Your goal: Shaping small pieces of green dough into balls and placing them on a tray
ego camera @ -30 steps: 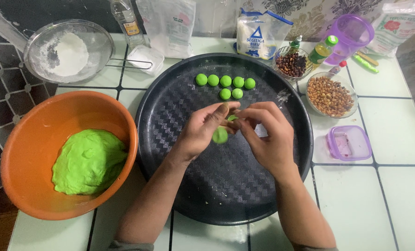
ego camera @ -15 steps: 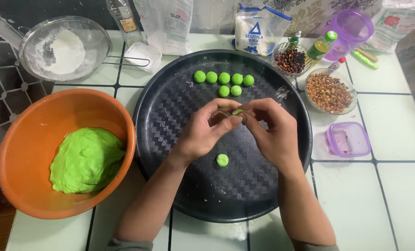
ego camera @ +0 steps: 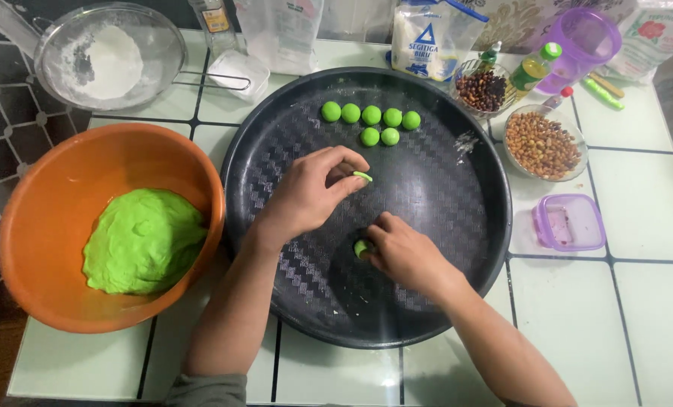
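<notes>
While both hands work over the round black tray [ego camera: 457, 286], that tray serves as the landmark for everything on the white tiled counter [ego camera: 638, 301]. To the tray's left stands an orange bowl [ego camera: 42, 196] holding a big lump of green dough [ego camera: 140, 241]. Beyond the tray's far-left edge rests a metal sieve [ego camera: 65, 38] with white flour [ego camera: 114, 60] in it, and a small clear tub [ego camera: 238, 71] sits just beside the sieve's handle. At the tray's far edge stands a white flour bag [ego camera: 427, 38]. Off its far-right rim are a glass bowl of dark beans [ego camera: 481, 89], a glass bowl of brown peanuts [ego camera: 541, 143], two small green-capped bottles [ego camera: 536, 68] and a purple jug [ego camera: 581, 38]. A small purple lidded box [ego camera: 570, 222] lies just right of the tray.

Inside the tray, seven green dough balls [ego camera: 370, 124] sit in two rows near its far side, well apart from the hands. Nothing blocks the space between them.

Near the tray's middle, the left hand [ego camera: 310, 192] is curled, pinching a small flat piece of green dough [ego camera: 363, 176] at its fingertips. Nearer the person, the right hand [ego camera: 404, 252] rests low on the tray floor, its fingers narrowly closed around a small green dough ball [ego camera: 360, 248] that lies on the tray.
</notes>
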